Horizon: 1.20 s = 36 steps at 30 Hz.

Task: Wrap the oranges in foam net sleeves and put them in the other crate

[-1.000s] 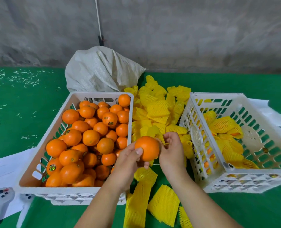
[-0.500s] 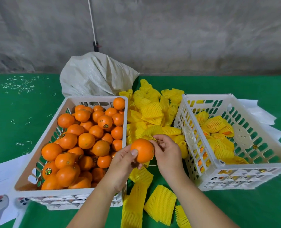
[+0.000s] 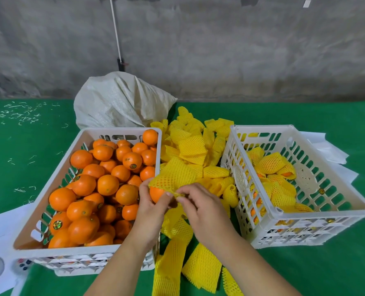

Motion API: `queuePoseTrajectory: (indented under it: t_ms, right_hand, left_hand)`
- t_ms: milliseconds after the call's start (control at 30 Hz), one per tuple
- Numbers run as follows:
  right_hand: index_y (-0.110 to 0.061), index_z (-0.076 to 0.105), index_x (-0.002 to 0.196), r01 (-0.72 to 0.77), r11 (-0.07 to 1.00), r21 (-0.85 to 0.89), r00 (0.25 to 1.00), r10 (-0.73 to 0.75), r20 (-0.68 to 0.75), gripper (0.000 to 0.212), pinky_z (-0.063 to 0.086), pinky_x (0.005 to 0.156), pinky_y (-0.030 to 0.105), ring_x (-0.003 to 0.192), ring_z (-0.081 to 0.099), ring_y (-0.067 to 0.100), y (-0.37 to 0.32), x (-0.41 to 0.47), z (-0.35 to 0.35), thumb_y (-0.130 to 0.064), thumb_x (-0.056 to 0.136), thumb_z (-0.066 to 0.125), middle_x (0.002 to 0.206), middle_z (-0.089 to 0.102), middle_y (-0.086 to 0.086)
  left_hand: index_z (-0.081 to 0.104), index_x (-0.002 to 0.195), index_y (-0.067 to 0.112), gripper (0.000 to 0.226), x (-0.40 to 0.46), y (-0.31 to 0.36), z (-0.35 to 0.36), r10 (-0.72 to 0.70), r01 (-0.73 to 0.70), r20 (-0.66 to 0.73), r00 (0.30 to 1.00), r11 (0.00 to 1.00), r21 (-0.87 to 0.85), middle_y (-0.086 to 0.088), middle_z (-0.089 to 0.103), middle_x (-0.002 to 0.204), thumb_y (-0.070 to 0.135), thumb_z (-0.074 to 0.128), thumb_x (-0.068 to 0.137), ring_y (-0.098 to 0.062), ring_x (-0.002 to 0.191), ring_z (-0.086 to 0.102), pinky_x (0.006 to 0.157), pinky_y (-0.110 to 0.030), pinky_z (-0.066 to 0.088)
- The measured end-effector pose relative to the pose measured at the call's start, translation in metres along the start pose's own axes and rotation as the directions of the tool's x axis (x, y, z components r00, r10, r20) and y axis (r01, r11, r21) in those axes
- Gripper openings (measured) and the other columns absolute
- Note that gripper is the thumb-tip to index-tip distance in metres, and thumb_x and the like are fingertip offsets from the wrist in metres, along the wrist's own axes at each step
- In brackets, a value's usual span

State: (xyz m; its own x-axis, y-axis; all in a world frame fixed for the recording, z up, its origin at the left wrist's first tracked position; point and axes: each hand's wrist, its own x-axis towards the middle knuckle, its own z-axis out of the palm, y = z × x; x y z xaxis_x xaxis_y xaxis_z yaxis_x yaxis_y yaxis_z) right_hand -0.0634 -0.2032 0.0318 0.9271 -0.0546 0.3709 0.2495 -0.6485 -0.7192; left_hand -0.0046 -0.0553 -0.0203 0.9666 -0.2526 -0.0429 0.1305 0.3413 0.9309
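At centre frame, the left hand (image 3: 149,208) cups an orange (image 3: 156,194) steady while the right hand (image 3: 200,207) pinches a sleeve (image 3: 173,176) edge, stretching it over the fruit. Loose sleeves (image 3: 192,146) lie between the crates, within reach; the right crate (image 3: 318,218) waits alongside.

1. An orange (image 3: 156,194) sits half inside a yellow foam net sleeve (image 3: 174,175), held between the crates.
2. The left crate (image 3: 49,189) brims with bare oranges.
3. The right crate (image 3: 331,195) holds several sleeved oranges (image 3: 271,163).
4. Loose sleeves (image 3: 193,146) lie heaped mid-worktop.
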Motion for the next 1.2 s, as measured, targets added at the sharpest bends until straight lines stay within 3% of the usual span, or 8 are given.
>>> queuePoseTrajectory:
  t_ms: [100,267,367,500,667,833,967,1200]
  right_hand:
    - [-0.019,0.064,0.121,-0.002,1.0,0.008,0.999,0.001,0.039,0.018,0.042,0.08,0.013,0.097,0.052,0.0,-0.003,0.0,0.007,-0.02,0.103,0.061,0.112,0.06,-0.011]
    - [-0.022,0.059,0.12,-0.115,0.993,0.003,0.992,0.115,-0.046,0.024,0.04,0.078,0.011,0.103,0.048,-0.005,0.009,0.005,0.0,-0.015,0.098,0.064,0.106,0.047,-0.02]
    - [-0.022,0.064,0.113,-0.095,0.995,0.009,0.985,0.096,-0.146,0.019,0.044,0.078,0.012,0.106,0.051,-0.001,0.013,0.008,-0.008,-0.01,0.098,0.062,0.113,0.049,-0.013]
    - [-0.019,0.067,0.111,-0.046,0.994,-0.101,0.989,0.031,-0.141,0.02,0.041,0.072,0.016,0.098,0.054,0.012,0.01,0.007,-0.014,-0.006,0.098,0.058,0.112,0.053,-0.009]
    - [-0.014,0.071,0.113,0.073,0.98,-0.184,0.983,-0.102,-0.153,0.019,0.036,0.065,0.009,0.082,0.051,0.006,-0.007,0.0,-0.014,-0.013,0.096,0.062,0.104,0.061,-0.002]
    - [-0.023,0.069,0.128,0.061,0.989,-0.137,0.986,-0.081,-0.145,0.038,0.054,0.081,0.03,0.113,0.052,0.018,-0.009,-0.007,-0.003,-0.006,0.094,0.068,0.124,0.053,-0.001]
    - [-0.03,0.063,0.139,0.062,0.993,-0.104,0.991,-0.074,-0.112,0.054,0.056,0.086,0.034,0.123,0.046,0.017,-0.003,-0.002,-0.006,0.001,0.095,0.062,0.134,0.043,-0.004]
    - [-0.029,0.066,0.133,0.092,0.987,-0.134,0.991,-0.103,-0.083,0.044,0.057,0.088,0.037,0.119,0.05,0.013,0.007,0.012,-0.013,-0.012,0.096,0.049,0.127,0.049,-0.014]
  left_hand:
    - [0.054,0.134,0.05,0.056,0.004,-0.004,-0.009,-0.013,0.019,0.052,0.999,0.994,-0.111,-0.013,0.069,0.117,0.031,0.079,0.087,-0.027,0.103,0.071,0.086,-0.036,0.059]
    - [0.03,0.154,0.061,0.081,0.002,-0.007,-0.006,0.001,-0.046,0.198,0.98,0.975,0.22,-0.006,0.069,0.122,0.041,0.078,0.092,-0.02,0.112,0.071,0.094,-0.038,0.059]
    - [0.048,0.149,0.042,0.076,-0.001,-0.007,0.003,0.069,-0.116,0.186,0.98,0.959,0.26,-0.009,0.07,0.108,0.052,0.086,0.084,-0.02,0.092,0.068,0.079,-0.034,0.058]
    - [0.057,0.126,0.04,0.061,-0.006,-0.008,0.012,0.114,-0.161,0.155,0.981,0.927,0.338,0.0,0.073,0.112,0.062,0.087,0.078,-0.027,0.095,0.072,0.08,-0.042,0.063]
    - [0.064,0.116,0.033,0.057,-0.006,-0.008,0.016,0.191,-0.178,-0.021,0.981,0.944,0.278,-0.003,0.074,0.103,0.076,0.076,0.08,-0.018,0.09,0.071,0.078,-0.038,0.059]
    - [0.05,0.133,0.037,0.065,-0.004,-0.008,0.011,0.131,-0.131,0.012,0.991,0.965,0.227,0.002,0.069,0.099,0.069,0.077,0.084,-0.014,0.084,0.065,0.072,-0.034,0.056]
    - [0.038,0.153,0.037,0.069,-0.006,-0.007,0.006,0.076,-0.119,0.215,0.974,0.973,0.197,-0.003,0.07,0.116,0.044,0.076,0.096,-0.017,0.1,0.07,0.082,-0.031,0.059]
    - [0.04,0.151,0.046,0.081,-0.003,-0.003,0.003,0.089,-0.131,0.178,0.98,0.963,0.237,0.018,0.057,0.146,0.044,0.088,0.086,-0.014,0.132,0.061,0.096,-0.027,0.058]
